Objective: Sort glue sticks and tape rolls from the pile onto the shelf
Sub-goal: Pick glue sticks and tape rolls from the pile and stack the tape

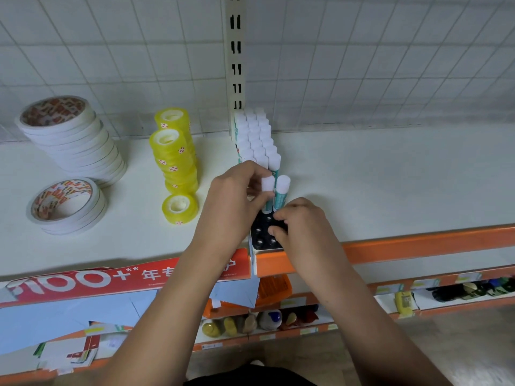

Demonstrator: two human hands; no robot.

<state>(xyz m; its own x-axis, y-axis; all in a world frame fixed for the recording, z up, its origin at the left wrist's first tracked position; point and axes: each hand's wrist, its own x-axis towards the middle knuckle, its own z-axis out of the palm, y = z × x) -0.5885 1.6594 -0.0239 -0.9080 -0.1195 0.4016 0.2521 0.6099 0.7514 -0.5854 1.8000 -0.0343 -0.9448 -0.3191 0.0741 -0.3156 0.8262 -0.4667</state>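
Left hand point(237, 196) pinching a glue stick point(268, 185) upright at a socket of the black tray point(260, 240) on the shelf point(362, 176) front; right hand point(302, 222), fingers curled on the tray, likely steadying it.

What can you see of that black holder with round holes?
The black holder is a plastic-looking tray of round sockets, flat on the white shelf at its front edge. White-capped glue sticks stand upright in its rear rows; the front sockets are empty. The right hand grips its right side; the left hand holds one glue stick at a middle socket.
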